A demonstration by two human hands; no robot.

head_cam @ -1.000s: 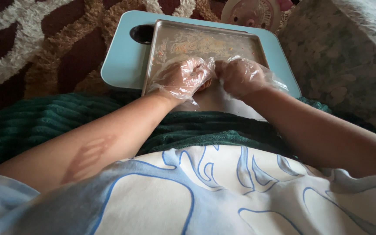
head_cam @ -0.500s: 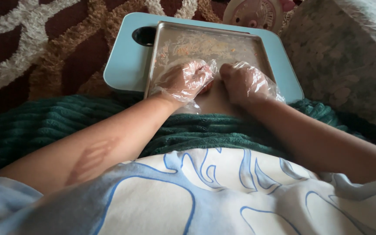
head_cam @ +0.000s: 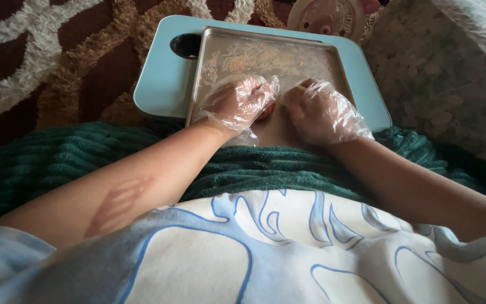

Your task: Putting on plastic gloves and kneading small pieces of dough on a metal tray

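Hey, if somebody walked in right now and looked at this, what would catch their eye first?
Two hands in clear plastic gloves, the left hand and right hand, pressed close together over a small brownish lump at the near edge of a crumb-smeared metal baking tray. The tray sits on a pale blue lap table, above a dark green blanket across the lap.

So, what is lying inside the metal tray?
The metal tray holds scattered brownish crumbs and both gloved hands, left hand and right hand. A small orange-brown lump shows between them; the hands cover most of it.
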